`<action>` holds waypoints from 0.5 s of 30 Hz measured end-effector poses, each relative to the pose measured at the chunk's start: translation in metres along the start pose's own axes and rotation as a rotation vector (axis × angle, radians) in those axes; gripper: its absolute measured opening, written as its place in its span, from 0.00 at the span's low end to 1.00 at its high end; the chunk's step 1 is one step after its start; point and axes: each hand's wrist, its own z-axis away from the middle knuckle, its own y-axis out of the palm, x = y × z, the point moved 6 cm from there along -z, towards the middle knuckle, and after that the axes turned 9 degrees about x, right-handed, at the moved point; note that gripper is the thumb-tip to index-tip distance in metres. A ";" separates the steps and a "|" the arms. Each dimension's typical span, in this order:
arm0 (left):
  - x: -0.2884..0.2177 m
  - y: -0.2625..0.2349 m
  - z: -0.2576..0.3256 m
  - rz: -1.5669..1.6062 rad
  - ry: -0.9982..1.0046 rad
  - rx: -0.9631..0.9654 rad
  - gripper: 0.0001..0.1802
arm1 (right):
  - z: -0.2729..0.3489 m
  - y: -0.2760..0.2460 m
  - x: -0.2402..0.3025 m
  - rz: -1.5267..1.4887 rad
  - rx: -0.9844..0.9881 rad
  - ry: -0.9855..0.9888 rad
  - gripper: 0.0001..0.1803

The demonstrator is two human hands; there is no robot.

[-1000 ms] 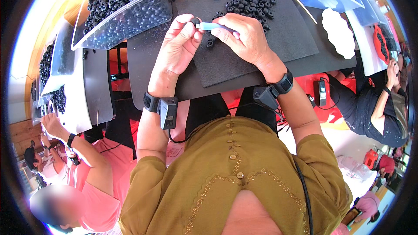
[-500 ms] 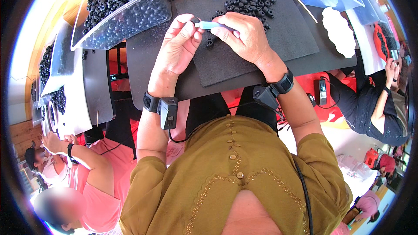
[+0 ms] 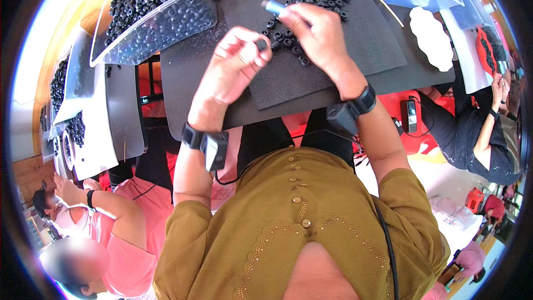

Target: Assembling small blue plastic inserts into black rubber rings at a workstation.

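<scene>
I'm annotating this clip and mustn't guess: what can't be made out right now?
All in the head view:
Small black piece: partly covered by the left hand.
Blue tool: rear end hidden by the right hand; tip blurred.
Left clear bin: far end cut off by the top edge.

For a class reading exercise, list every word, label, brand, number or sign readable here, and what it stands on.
No text can be read.
Blue tool: no lettering legible.
Left wrist box: any marking too blurred to read.
Black device at right: any marking too small to read.
</scene>
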 end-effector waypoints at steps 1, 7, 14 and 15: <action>0.005 0.016 0.002 -0.010 -0.055 0.098 0.12 | -0.001 -0.007 -0.009 0.013 -0.054 0.100 0.13; -0.008 0.001 0.003 0.110 0.024 -0.063 0.12 | 0.003 0.006 -0.004 -0.312 -0.051 0.097 0.16; 0.002 -0.003 0.001 -0.108 0.015 -0.164 0.08 | 0.006 0.026 -0.009 -0.600 0.160 0.182 0.17; 0.003 -0.004 -0.001 -0.160 0.019 -0.167 0.07 | 0.006 0.025 -0.009 -0.599 0.158 0.183 0.17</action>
